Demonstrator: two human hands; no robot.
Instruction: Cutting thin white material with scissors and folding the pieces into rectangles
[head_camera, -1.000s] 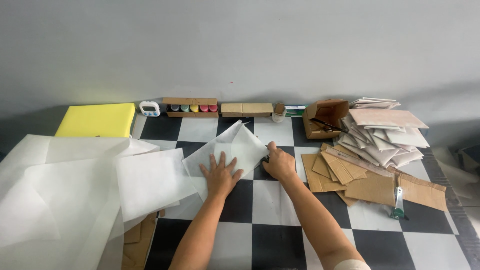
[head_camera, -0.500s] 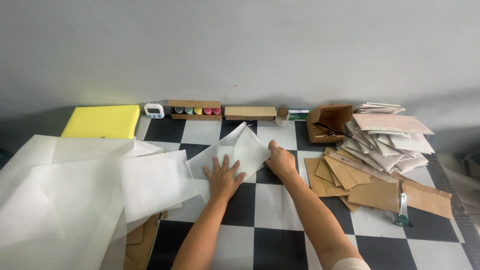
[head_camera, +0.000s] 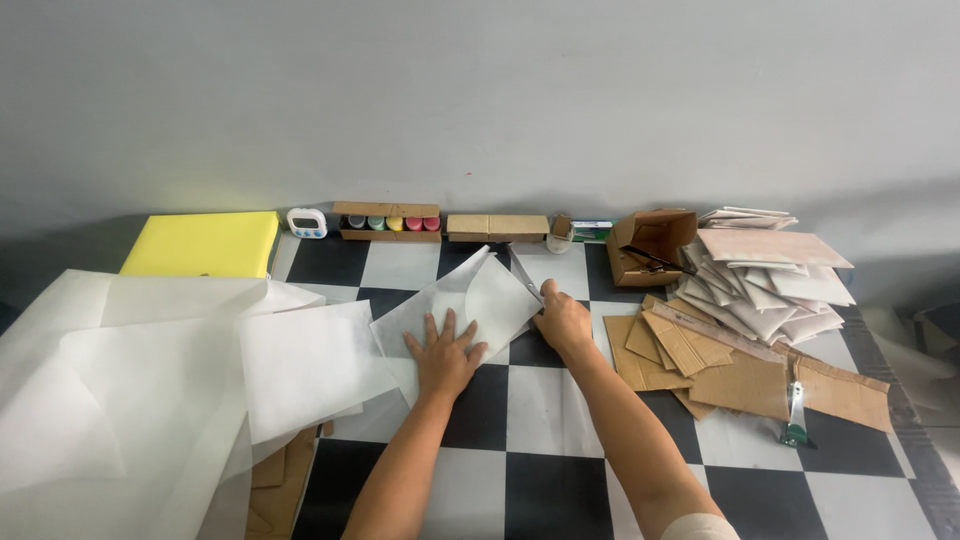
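Observation:
My left hand (head_camera: 445, 355) lies flat with its fingers spread on a white paper sheet (head_camera: 478, 300) in the middle of the black-and-white checkered table (head_camera: 545, 490). My right hand (head_camera: 563, 322) pinches the sheet's right edge, where a folded flap stands up a little. The sheet is partly folded over itself, with a corner pointing toward the wall.
Large white paper sheets (head_camera: 130, 390) cover the left side. A yellow foam pad (head_camera: 205, 245), a small timer (head_camera: 307, 223) and a box of coloured pots (head_camera: 387, 222) line the wall. Cardboard pieces (head_camera: 740, 375), an open cardboard box (head_camera: 650, 245) and stacked envelopes (head_camera: 770, 275) lie right.
Both hands stay in nearly the same place on the sheet. Only the view has shifted slightly.

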